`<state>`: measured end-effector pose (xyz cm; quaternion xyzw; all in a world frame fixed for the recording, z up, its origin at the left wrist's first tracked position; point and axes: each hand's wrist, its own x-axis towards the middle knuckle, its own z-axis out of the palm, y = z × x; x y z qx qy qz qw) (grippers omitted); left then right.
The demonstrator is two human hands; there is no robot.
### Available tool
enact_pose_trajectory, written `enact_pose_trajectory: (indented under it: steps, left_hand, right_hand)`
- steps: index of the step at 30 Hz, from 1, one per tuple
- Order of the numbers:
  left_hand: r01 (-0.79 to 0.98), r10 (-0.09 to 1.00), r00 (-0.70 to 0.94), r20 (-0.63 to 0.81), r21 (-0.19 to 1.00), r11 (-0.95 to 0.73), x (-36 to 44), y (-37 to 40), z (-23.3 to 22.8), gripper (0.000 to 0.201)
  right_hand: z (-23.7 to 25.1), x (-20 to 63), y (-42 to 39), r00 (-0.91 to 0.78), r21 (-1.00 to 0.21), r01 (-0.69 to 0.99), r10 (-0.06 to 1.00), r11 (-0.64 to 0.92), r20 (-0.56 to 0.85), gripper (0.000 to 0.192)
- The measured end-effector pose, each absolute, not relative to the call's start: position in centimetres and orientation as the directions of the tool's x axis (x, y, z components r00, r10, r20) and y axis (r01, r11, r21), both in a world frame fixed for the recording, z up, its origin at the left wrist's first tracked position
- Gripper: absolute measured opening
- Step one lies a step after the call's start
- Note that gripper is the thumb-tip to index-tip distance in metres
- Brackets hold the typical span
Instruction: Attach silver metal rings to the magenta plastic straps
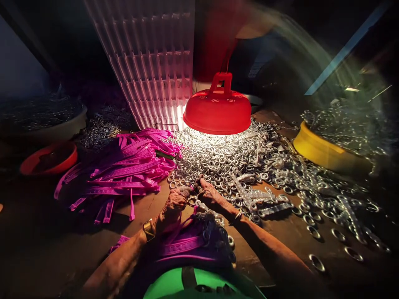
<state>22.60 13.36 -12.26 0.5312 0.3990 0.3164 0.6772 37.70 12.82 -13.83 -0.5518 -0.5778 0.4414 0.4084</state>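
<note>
1. Hands meet just in front of the red lamp [217, 109], at the near edge of its pool of light.
2. Left hand [172, 205]: fingers curled tight, pinching the end of a purple plastic strap [181, 246]; a small pink tip shows between the two hands. A watch with a gold-coloured band sits on the wrist.
3. Right hand [209, 195]: fingertips bunched closed against the left hand's, on something small at the strap's end; too small and blurred to tell whether it is a ring. A thin bangle sits on this wrist.
4. Strap runs back from the fingers toward the person and joins a bunch of purple straps lying between the forearms, some with metal rings threaded on.
5. Pile of metal rings [218, 160] lies directly under the lamp, brightly lit, spreading away to the lamp's right across the bench [289, 232], with short stacked rows among the loose ones.
6. Heap of loose purple straps [124, 166] lies left of the lamp, beside the ring pile.
7. Yellow basin [314, 147], heaped with rings, stands right of the lamp.
8. Red bowl [50, 158] sits far left of the lamp, in shadow.
9. White ribbed crate [149, 62] stands upright behind the lamp.
10. Green curved object [174, 284] lies nearest the person, well in front of the lamp.
</note>
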Motion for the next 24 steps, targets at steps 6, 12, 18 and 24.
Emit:
enact_pose_trajectory:
  steps: [6, 12, 18, 24]
  left_hand:
    - [-0.079, 0.875, 0.442, -0.197, 0.963, 0.257, 23.1, 13.4, -13.9, 0.018]
    - [0.061, 0.783, 0.508, -0.359, 0.922, 0.383, 22.1, 14.7, -12.8, 0.023]
    - [0.238, 0.639, 0.622, -0.453, 0.887, 0.397, 20.9, 13.9, -6.0, 0.039]
    - [0.333, 0.437, 0.757, -0.485, 0.862, 0.382, 20.1, 9.8, -4.3, 0.034]
  right_hand:
    - [-13.5, 38.0, 13.3, -0.08, -0.916, 0.402, 0.996, -0.001, -0.037, 0.016]
    - [-11.8, 37.6, 11.7, -0.107, -0.929, 0.349, 0.99, 0.122, 0.09, 0.019]
    - [-7.6, 38.2, 6.4, -0.297, -0.904, 0.398, 0.954, 0.154, 0.032, 0.026]
    - [-6.0, 37.2, -0.3, -0.163, -0.879, 0.475, 0.985, 0.033, -0.051, 0.016]
